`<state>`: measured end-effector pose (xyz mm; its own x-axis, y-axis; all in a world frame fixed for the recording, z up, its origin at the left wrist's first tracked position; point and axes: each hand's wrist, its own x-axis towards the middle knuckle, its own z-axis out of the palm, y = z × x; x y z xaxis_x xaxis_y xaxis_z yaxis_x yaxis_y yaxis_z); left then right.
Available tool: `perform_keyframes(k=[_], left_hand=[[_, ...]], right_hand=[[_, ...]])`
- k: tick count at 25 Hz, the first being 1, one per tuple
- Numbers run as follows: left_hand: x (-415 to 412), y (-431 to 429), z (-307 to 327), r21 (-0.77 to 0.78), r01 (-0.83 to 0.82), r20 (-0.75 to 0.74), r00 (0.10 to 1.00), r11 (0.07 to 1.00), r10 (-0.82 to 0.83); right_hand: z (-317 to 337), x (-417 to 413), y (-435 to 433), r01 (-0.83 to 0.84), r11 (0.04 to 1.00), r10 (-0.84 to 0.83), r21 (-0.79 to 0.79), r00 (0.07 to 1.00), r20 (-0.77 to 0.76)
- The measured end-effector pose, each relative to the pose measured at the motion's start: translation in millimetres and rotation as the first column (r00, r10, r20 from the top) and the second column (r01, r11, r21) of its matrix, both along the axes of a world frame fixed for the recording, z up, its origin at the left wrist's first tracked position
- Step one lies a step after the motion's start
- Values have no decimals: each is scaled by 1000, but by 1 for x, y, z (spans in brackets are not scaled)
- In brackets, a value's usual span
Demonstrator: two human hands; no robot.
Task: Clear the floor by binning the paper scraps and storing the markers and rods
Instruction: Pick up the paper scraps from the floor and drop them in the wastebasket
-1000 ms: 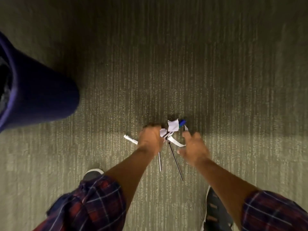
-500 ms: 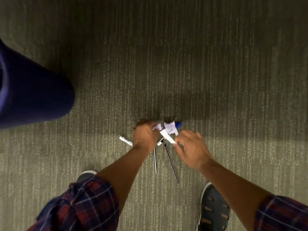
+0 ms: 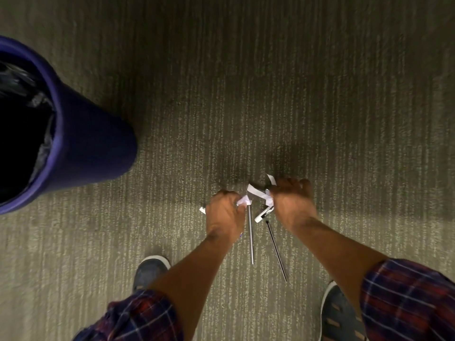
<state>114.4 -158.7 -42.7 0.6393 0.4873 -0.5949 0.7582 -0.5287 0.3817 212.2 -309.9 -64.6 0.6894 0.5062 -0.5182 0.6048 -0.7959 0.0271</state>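
**Both hands on paper scraps, rods and marker on the floor**

Landmark: blue bin [image 3: 93, 146], standing on the carpet floor [image 3: 295, 82], black liner inside. All the clutter is to the right of the bin and nearer the person, well apart from it.

Left hand [image 3: 225, 215] curled, fingers pinching a crumpled white scrap [image 3: 243, 200]. Right hand [image 3: 291, 204] also curled, fingers closed on a white paper strip [image 3: 258, 191]; one strip end sticks up past the knuckles, away from the person. Strip runs between the two hands.

On the floor just under the hands: white marker [image 3: 264, 214] with black print, tilted. Grey rod [image 3: 251, 235] and thinner black rod [image 3: 277, 251] lie side by side, apart, pointing back toward the shoes [image 3: 150, 270]. Small white end [image 3: 202, 209] shows on the bin side of the left hand; can't tell what it is.

Plaid sleeves [image 3: 406, 299] rolled up.
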Motion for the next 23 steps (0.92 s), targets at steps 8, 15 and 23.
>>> perform_keyframes(k=[8,15,23], left_hand=[[-15,23,29,-187,-291,5,955,938,297],[-18,57,120,-299,-506,165,808,809,566],[-43,173,237,-326,-565,484,589,758,647]], right_hand=[[38,11,27,273,953,-252,133,955,-155],[138,-8,77,698,562,-541,444,716,-441],[237,-43,221,695,322,-487,643,704,-517]])
